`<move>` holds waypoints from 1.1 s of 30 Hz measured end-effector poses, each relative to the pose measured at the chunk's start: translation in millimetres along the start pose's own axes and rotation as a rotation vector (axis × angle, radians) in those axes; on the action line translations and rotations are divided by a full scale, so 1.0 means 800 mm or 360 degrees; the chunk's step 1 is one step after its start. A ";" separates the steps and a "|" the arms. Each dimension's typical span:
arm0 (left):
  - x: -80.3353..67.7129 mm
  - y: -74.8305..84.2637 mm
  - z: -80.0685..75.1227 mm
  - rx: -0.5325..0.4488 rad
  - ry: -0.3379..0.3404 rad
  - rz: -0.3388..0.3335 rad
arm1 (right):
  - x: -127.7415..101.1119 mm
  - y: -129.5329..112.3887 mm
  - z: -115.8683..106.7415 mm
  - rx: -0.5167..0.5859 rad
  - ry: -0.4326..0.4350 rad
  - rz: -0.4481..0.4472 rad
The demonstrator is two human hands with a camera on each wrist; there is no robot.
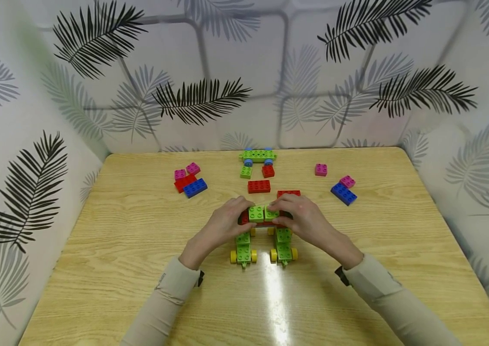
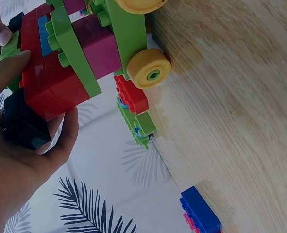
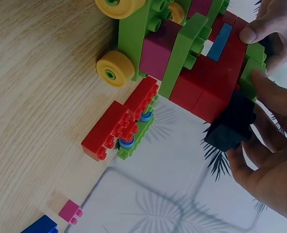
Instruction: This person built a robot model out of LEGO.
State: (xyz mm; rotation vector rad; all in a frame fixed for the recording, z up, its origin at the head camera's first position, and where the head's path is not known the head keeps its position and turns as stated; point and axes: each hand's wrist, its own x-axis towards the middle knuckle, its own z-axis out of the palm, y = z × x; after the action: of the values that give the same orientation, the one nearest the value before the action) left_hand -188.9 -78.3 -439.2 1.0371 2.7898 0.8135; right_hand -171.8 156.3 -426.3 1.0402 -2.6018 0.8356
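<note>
A brick build (image 1: 263,214) stands at the middle of the wooden table (image 1: 119,250). It has green bricks on top, red bricks below, and two green legs on yellow wheels (image 1: 243,253). My left hand (image 1: 227,222) grips its left end and my right hand (image 1: 302,217) grips its right end. In the left wrist view, the left hand (image 2: 17,160) wraps the red block (image 2: 51,92) and a black brick (image 2: 24,124) at its end. In the right wrist view, the right hand (image 3: 272,145) holds the other end, with fingers round a black brick (image 3: 233,121) and a thumb on a green brick (image 3: 254,53).
Loose bricks lie behind the build: two red bricks (image 1: 258,186), a green plate on blue wheels (image 1: 257,155), small green and red bricks, a pink brick (image 1: 320,169). Pink, red and blue bricks (image 1: 189,185) lie at the left, pink and blue (image 1: 343,192) at the right. Leaf-patterned walls enclose the table.
</note>
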 end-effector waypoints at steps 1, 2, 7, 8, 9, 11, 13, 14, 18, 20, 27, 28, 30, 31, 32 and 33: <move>0.000 0.000 0.000 0.0002 -0.0001 -0.0002 | 0.001 0.000 0.000 -0.0001 0.0004 -0.0012; 0.000 0.000 0.000 0.0000 -0.0002 -0.0004 | 0.001 0.000 0.000 -0.0001 0.0010 -0.0029; 0.000 0.000 0.000 -0.0002 -0.0006 -0.0018 | 0.003 0.001 -0.001 0.0000 0.0015 -0.0076; 0.000 0.000 0.000 -0.0003 -0.0008 -0.0019 | 0.003 0.001 -0.001 0.0000 0.0012 -0.0080; 0.000 -0.001 0.001 -0.0004 -0.0009 -0.0020 | 0.003 0.001 -0.002 -0.0001 0.0008 -0.0079; 0.001 -0.001 0.001 -0.0004 -0.0010 -0.0018 | 0.004 0.001 -0.003 0.0001 0.0008 -0.0092; 0.001 -0.001 0.001 -0.0003 -0.0011 -0.0015 | 0.004 0.001 -0.003 0.0006 0.0004 -0.0099; 0.001 -0.001 0.001 -0.0003 -0.0011 -0.0013 | 0.004 0.001 -0.004 0.0008 0.0001 -0.0103; 0.001 -0.001 0.001 -0.0002 -0.0013 -0.0017 | 0.005 0.002 -0.005 0.0014 -0.0012 -0.0128; 0.001 0.000 0.001 0.0000 -0.0019 -0.0023 | 0.006 0.002 -0.005 0.0017 -0.0018 -0.0143; 0.000 0.001 0.000 -0.0005 -0.0026 -0.0032 | 0.008 0.001 -0.007 0.0033 -0.0082 -0.0108; 0.000 0.001 0.000 -0.0005 -0.0027 -0.0034 | 0.008 0.001 -0.007 0.0033 -0.0094 -0.0099; 0.001 0.001 0.000 -0.0003 -0.0030 -0.0034 | 0.009 0.001 -0.008 0.0031 -0.0113 -0.0089; 0.001 0.001 0.000 -0.0001 -0.0031 -0.0034 | 0.009 0.001 -0.008 0.0035 -0.0120 -0.0087; 0.001 0.001 0.000 -0.0001 -0.0031 -0.0033 | 0.009 0.001 -0.008 0.0035 -0.0124 -0.0088; 0.001 0.001 0.000 0.0000 -0.0030 -0.0032 | 0.009 0.001 -0.009 0.0037 -0.0129 -0.0088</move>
State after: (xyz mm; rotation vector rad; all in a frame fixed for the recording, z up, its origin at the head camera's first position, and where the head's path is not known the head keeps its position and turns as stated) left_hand -189.1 -77.8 -438.8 1.0098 2.7799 0.7971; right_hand -177.9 156.9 -418.3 1.1701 -2.6217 0.8294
